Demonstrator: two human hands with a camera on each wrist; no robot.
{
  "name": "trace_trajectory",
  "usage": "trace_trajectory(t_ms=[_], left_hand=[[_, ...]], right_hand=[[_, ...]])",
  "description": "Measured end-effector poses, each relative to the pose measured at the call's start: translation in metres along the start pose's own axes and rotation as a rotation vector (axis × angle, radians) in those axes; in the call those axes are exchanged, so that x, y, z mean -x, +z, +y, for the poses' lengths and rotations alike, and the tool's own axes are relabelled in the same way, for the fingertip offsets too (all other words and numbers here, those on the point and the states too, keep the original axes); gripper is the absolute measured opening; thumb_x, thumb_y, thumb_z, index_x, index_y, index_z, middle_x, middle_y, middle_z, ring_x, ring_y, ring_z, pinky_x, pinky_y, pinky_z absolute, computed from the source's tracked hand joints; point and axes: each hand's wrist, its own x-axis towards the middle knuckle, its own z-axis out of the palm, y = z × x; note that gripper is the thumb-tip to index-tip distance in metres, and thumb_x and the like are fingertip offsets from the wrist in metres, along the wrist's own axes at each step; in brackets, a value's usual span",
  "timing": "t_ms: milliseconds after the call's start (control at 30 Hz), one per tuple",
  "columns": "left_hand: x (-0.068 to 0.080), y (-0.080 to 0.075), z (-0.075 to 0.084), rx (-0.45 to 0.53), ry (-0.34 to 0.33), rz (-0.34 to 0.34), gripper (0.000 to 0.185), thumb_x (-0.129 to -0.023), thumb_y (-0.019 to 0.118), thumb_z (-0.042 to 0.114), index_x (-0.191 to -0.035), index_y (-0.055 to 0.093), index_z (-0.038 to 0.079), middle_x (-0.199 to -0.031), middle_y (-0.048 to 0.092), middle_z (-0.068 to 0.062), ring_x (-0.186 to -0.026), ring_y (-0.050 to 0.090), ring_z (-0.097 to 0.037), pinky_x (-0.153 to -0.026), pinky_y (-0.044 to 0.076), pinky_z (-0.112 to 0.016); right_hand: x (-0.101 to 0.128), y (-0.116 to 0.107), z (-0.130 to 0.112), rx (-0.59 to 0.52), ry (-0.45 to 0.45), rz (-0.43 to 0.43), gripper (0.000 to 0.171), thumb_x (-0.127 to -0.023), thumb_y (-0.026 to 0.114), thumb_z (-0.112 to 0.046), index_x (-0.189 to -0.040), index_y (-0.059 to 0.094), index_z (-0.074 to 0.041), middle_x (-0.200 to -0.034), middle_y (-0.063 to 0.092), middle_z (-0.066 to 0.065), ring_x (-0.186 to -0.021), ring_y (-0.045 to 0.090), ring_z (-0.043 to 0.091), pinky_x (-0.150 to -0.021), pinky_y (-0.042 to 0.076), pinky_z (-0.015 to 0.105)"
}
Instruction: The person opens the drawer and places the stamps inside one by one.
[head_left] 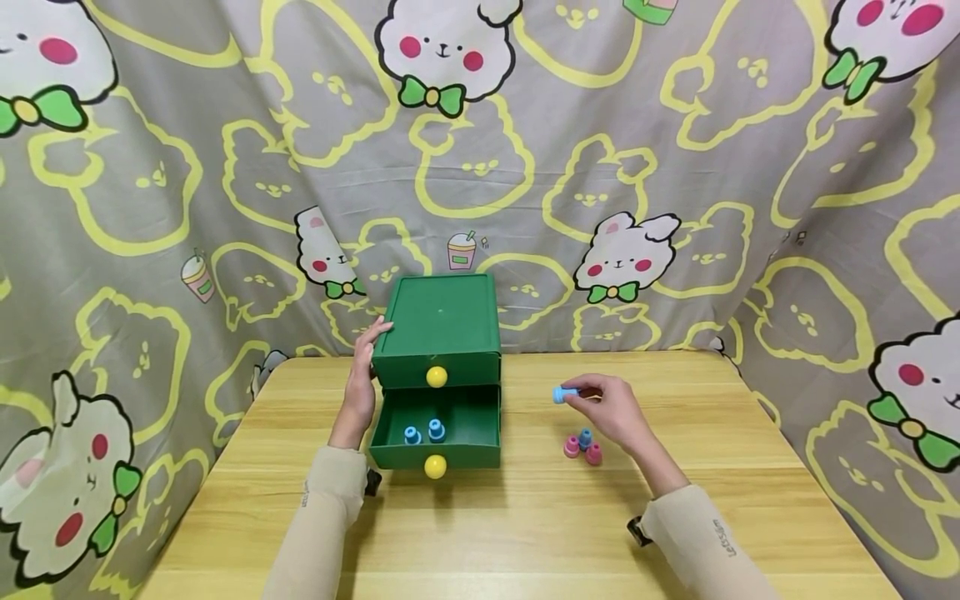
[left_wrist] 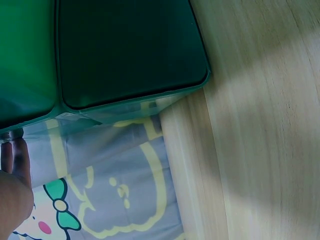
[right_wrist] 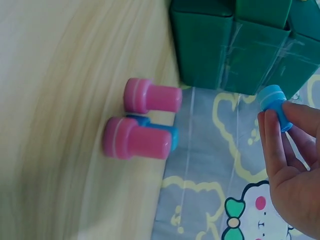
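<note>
Small blue plastic stamp-shaped peg (head_left: 564, 394) pinched sideways above wooden table, right of green two-drawer plastic box (head_left: 438, 367); lower drawer open, holding two blue pegs (head_left: 424, 432).

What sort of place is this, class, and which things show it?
Probably a makeshift tabletop play corner: a wooden table, a cartoon-bunny cloth hung behind it, and a green toy drawer box with small stampers.

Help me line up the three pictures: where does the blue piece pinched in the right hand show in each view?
Head: blue piece right of centre, above the table, at the right hand's fingertips.
Left wrist: not in it.
Right wrist: right edge, upper half, pinched by the fingers.
Shared landmark: the green box.
</note>
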Motion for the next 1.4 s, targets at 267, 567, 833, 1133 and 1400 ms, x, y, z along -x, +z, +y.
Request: trace_trajectory(t_ms=[267,567,833,1133,1400], left_hand=[[-0.003,-0.002,-0.01,0.001,-0.006,-0.005,0.053,-0.113,0.017,0.031,-0.156,0.042,0.013,-0.173,0.019,-0.002,-0.157,0.016,-0.035,-0.113,0.021,-0.071],[-0.01,-0.005,-0.035,-0.01,0.013,0.007,0.054,-0.112,0.019,0.042,-0.155,0.044,0.023,-0.17,0.023,0.009,-0.156,0.018,-0.029,-0.111,0.024,-0.068],[-0.009,-0.006,-0.036,-0.011,0.015,0.002,0.054,-0.111,0.02,0.045,-0.155,0.045,0.026,-0.17,0.023,0.01,-0.156,0.018,-0.028,-0.111,0.024,-0.069],[-0.009,-0.005,-0.035,-0.004,0.027,0.003,0.054,-0.112,0.02,0.043,-0.155,0.045,0.022,-0.171,0.023,0.007,-0.157,0.017,-0.029,-0.111,0.024,-0.068],[-0.009,-0.005,-0.034,0.003,0.02,0.005,0.053,-0.113,0.018,0.036,-0.156,0.043,0.018,-0.172,0.021,0.002,-0.157,0.016,-0.03,-0.112,0.023,-0.069]], right_hand=[[0.004,0.003,-0.013,-0.059,-0.026,-0.021,0.017,-0.095,0.076,-0.015,-0.111,0.079,-0.009,-0.101,0.078,0.007,-0.085,0.071,0.018,-0.07,0.056,0.027],[0.004,0.008,-0.024,-0.103,-0.05,0.009,0.02,-0.093,0.078,-0.012,-0.112,0.078,-0.007,-0.099,0.074,0.01,-0.085,0.068,0.017,-0.073,0.057,0.021],[0.002,0.016,-0.031,-0.154,-0.07,0.012,0.019,-0.092,0.079,-0.011,-0.11,0.078,-0.005,-0.096,0.073,0.012,-0.084,0.068,0.018,-0.074,0.056,0.019],[0.004,0.025,-0.041,-0.181,-0.125,-0.006,0.025,-0.092,0.078,-0.01,-0.116,0.079,-0.005,-0.106,0.076,0.013,-0.084,0.072,0.017,-0.073,0.058,0.022],[0.01,0.037,-0.058,-0.212,-0.147,-0.055,0.027,-0.092,0.079,-0.012,-0.119,0.079,-0.012,-0.11,0.075,0.007,-0.084,0.072,0.014,-0.076,0.059,0.024]])
